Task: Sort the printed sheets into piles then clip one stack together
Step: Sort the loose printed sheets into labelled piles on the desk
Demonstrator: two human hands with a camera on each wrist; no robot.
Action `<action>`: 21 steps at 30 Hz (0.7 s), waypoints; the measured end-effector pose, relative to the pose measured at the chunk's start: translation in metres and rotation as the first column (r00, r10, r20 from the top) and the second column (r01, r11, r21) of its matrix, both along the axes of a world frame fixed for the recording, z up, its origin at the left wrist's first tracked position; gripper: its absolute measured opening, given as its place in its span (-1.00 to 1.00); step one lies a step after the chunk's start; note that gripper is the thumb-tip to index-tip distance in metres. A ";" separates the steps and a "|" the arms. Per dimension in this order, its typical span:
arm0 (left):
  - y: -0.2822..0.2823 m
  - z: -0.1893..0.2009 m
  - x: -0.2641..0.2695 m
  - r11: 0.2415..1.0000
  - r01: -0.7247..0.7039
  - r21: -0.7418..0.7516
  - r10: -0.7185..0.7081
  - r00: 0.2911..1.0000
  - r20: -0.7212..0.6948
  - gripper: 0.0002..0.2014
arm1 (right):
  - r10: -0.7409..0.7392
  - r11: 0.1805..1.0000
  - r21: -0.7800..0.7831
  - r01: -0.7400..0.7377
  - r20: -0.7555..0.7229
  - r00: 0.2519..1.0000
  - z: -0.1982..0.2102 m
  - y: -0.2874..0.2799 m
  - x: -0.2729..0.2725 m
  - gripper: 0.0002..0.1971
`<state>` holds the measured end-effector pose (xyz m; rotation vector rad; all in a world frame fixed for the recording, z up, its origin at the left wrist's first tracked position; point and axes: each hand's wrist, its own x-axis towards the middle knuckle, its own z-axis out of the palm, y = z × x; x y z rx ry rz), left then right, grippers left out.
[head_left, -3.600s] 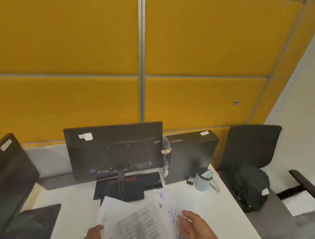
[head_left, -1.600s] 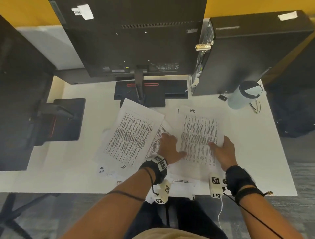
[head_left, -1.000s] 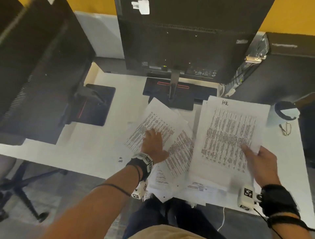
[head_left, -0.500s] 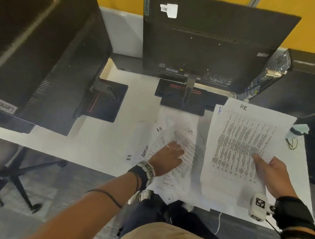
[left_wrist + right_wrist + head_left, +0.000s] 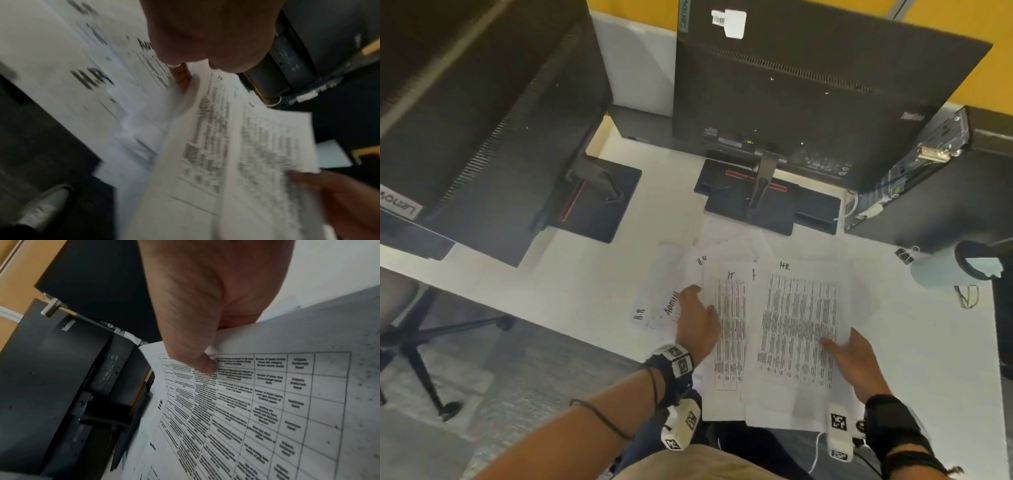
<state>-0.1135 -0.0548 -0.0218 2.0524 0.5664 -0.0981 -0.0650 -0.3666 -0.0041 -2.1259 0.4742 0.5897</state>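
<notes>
Printed sheets lie spread on the white desk. My right hand pinches the lower right of a table-printed sheet marked at its top; in the right wrist view the thumb lies on top of that sheet and the fingers are hidden beneath. My left hand holds the left edge of a sheet marked "IT", which tucks under the right one. The left wrist view is blurred and shows that sheet curling up from the pile. Sheets marked "H.R" and "Admin" lie to the left.
A black binder clip lies beside a pale mug at the right. Two monitor bases stand behind the papers, with a desktop computer at the back right. A chair base sits beyond the desk's left edge.
My right hand has lowered its sheet and brought it left, over the pile. My left hand has shifted from lying flat on the papers to holding the edge of the "IT" sheet.
</notes>
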 end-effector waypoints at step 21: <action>-0.037 0.007 0.052 0.997 -0.070 -0.042 0.058 0.970 -0.236 -0.48 | -0.017 0.988 0.152 0.012 0.030 0.999 -0.021 0.038 0.002 -0.52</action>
